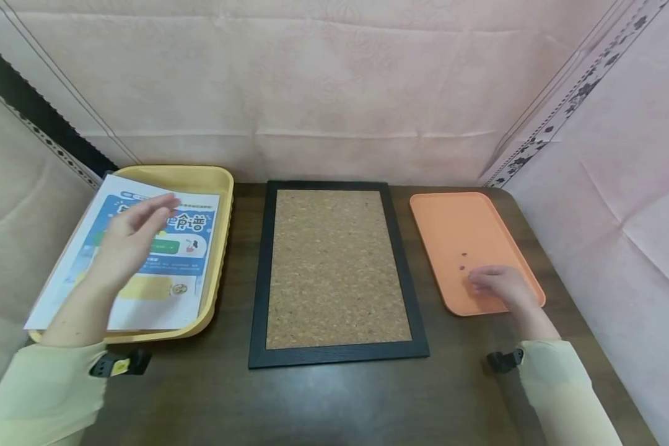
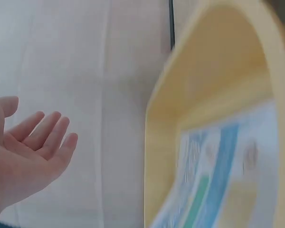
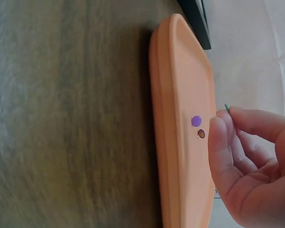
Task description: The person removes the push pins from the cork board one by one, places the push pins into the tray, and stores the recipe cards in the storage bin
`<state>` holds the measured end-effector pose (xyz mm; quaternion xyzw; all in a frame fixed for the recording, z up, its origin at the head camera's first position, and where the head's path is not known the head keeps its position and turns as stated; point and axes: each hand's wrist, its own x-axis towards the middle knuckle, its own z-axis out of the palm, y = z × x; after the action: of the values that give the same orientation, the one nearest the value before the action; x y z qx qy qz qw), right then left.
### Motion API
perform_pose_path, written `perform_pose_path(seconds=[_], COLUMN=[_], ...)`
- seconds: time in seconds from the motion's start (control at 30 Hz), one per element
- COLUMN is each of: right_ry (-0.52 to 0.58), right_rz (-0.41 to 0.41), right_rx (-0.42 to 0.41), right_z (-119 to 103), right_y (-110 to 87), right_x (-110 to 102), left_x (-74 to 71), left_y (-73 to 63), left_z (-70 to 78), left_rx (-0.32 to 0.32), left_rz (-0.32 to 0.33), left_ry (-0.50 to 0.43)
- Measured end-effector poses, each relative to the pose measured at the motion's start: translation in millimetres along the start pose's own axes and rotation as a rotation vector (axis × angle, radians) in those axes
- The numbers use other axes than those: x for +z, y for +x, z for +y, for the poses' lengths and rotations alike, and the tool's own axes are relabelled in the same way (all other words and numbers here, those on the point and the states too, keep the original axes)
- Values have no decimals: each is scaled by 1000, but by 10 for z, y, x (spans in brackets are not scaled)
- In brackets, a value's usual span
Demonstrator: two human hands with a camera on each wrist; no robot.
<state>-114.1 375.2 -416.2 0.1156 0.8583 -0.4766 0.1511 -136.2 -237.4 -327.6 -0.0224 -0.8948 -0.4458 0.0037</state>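
My left hand is held over printed sheets of paper lying in a yellow tray. Its fingers are extended and loosely bent, with nothing between them; in the left wrist view the palm shows bare beside the tray's rim. Over the near part of an orange tray, my right hand pinches a small green thumbtack between thumb and forefinger. Two more thumbtacks lie on the orange tray: a purple one and a brownish one.
Between the two trays, a cork board with a black frame lies flat on the dark wooden table. Pale cloth hangs behind the table and along both sides.
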Motion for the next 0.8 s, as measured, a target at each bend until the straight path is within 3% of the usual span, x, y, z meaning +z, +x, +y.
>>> perform_pose_path(seconds=[0.13,0.3,0.6,0.8], right_ry=[-35,-73,-110,-127], right_rz=[-15,-23,-27,-17], right_rx=[13,25,102,99], right_z=[-23,-59,-97,-97], right_y=[46,116,180,186], right_x=[34,86,109,103], left_x=[257,516,820,942], left_y=[77,139,205,239], left_z=[161,243,311,299], left_rx=[58,105,84,61], left_rz=[-64,-134,-252,-295], left_ry=[-63,-152,-199,-214])
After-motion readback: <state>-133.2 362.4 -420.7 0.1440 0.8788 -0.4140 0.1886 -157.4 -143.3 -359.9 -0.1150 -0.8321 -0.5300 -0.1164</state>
